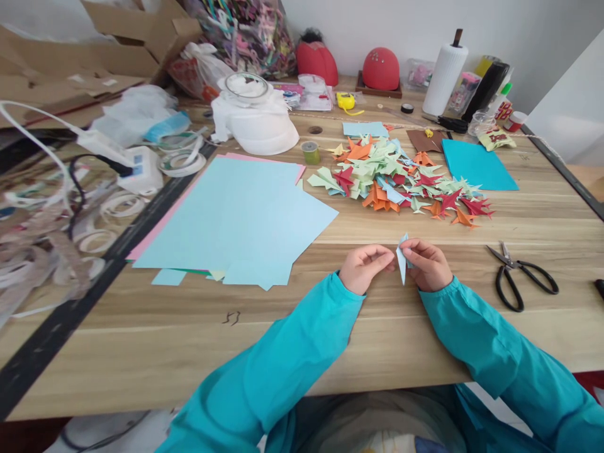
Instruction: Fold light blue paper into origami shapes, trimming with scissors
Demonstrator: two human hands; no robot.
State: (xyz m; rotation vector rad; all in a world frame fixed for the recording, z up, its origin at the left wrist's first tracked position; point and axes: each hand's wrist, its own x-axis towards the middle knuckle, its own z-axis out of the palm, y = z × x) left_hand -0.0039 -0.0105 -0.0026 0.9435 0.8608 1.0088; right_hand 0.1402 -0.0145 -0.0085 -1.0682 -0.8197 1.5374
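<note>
A small folded piece of light blue paper (402,264) stands on end, pinched between the thumb and fingers of my right hand (428,263). Just left of it, my left hand (367,267) has its thumb and fingers pressed together, the tips close beside the paper and nothing visible in them. Beyond both hands lies a heap of folded paper figures (377,167) in pale green, orange, red and light blue. Black-handled scissors (514,270) rest slightly open on the table to the right of my right hand.
Large light blue sheets (226,214) lie to the left, over pink ones. Turquoise paper (479,165) is at the back right. Behind stand a white cap (255,123), a small green jar (310,153), a yellow tape measure (346,100) and a white bottle (446,78). Ribbon rolls (123,206) crowd the far left.
</note>
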